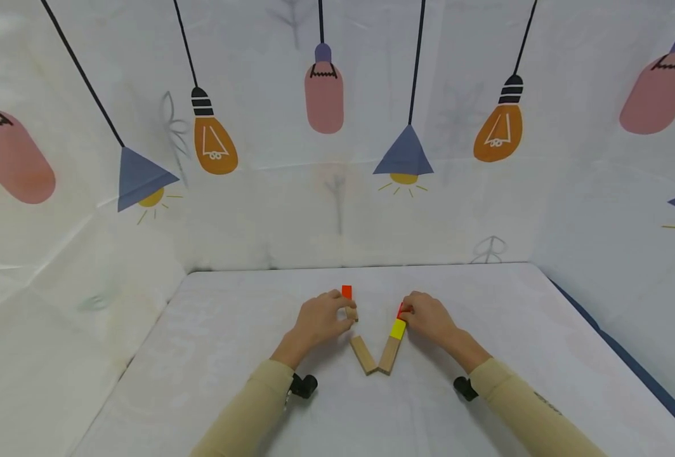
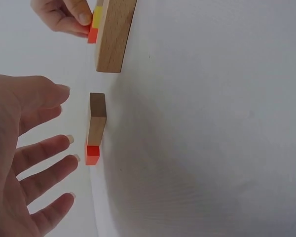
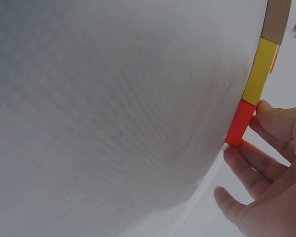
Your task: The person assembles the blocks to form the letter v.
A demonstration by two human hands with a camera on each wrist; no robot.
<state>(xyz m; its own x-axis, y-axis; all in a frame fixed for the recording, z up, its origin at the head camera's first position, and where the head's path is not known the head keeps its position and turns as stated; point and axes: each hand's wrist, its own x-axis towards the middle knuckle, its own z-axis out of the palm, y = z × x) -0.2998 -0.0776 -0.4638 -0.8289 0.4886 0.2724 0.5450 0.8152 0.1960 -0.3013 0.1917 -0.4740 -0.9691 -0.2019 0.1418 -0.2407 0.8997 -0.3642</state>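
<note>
On the white table, two long wooden blocks, a left one (image 1: 363, 355) and a right one (image 1: 389, 355), meet at their near ends in a V. A yellow block (image 1: 398, 329) continues the right arm, then a red block (image 3: 240, 122). My right hand (image 1: 431, 319) pinches that red block between thumb and fingers at its far end. Beyond a gap on the left side lie a short wooden block (image 2: 96, 118) and another red block (image 2: 92, 155), end to end. Beside them hovers my left hand (image 1: 317, 320), its fingers spread and apart from the blocks in the left wrist view.
The white tabletop (image 1: 212, 381) reaches back to a white cloth wall (image 1: 292, 216) printed with hanging lamps. A dark blue strip (image 1: 629, 352) runs along the right side. Both wrists carry small black cameras, the left camera (image 1: 303, 385) close to the V.
</note>
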